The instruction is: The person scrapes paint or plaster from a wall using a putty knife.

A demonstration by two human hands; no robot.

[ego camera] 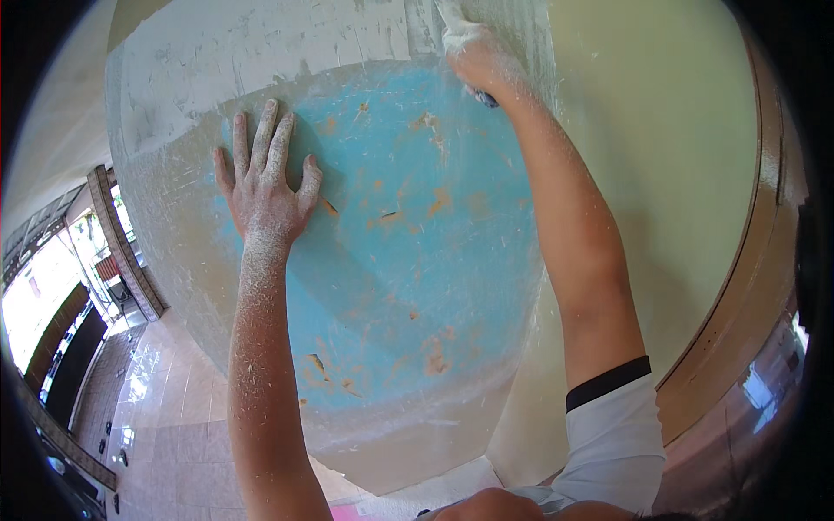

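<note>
Before me is a wall [404, 273] with blue paint, scratched and marked by orange-brown patches and small gouges. Pale grey filler [260, 49] covers its upper part in a rough-edged band. Dusted with white powder, my left hand [268, 189] rests flat on the wall's left side, fingers spread. My right hand [479, 58] is raised to the upper right, closed around a scraper whose dark handle end [486, 99] shows below the fist. The scraper's blade [449, 10] points up and is partly cut off by the picture's top edge.
Right of the corner stands a pale yellow-green wall [651, 163], then a brown door frame [733, 319]. Shiny floor tiles [176, 404] stretch to the lower left, past a pillar [127, 241] towards a bright opening. Something pink [348, 511] lies at the wall's foot.
</note>
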